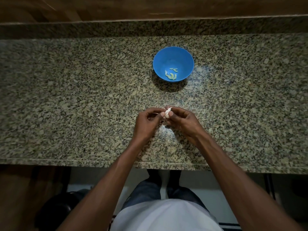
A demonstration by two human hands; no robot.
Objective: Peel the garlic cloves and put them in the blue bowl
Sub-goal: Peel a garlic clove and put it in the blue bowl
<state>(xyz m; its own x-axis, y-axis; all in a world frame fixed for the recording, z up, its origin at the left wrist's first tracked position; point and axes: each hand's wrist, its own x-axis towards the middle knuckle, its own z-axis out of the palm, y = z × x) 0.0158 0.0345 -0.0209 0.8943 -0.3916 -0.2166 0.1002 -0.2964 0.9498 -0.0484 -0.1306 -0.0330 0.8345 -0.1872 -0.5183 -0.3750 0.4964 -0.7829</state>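
Two hands meet over the middle of the counter, close to the near edge. The left hand (146, 121) has its fingers curled in, and its fingertips pinch one side of a small white garlic clove (167, 113). The right hand (180, 120) curls round the other side, with the thumb and first finger pressed on the clove. So both hands are holding the same little clove, up off the stone (it is mostly hidden by the fingers, so I cannot tell how much skin is on it). A thin bit of pale skin sticks out from the clove toward the left hand.

Just under the hands, a few pale scraps lie on the granite counter (83, 97).

Farther back, well apart from the hands and a little to the right, sits the blue bowl (173, 55). It stands upright on the counter. Inside, near the bottom, lie several small peeled cloves (170, 75), pale and greenish in this light.

Behind the counter runs a strip of brown wood (150, 7). Down low, the person's white shirt (166, 215) and dark trousers show.
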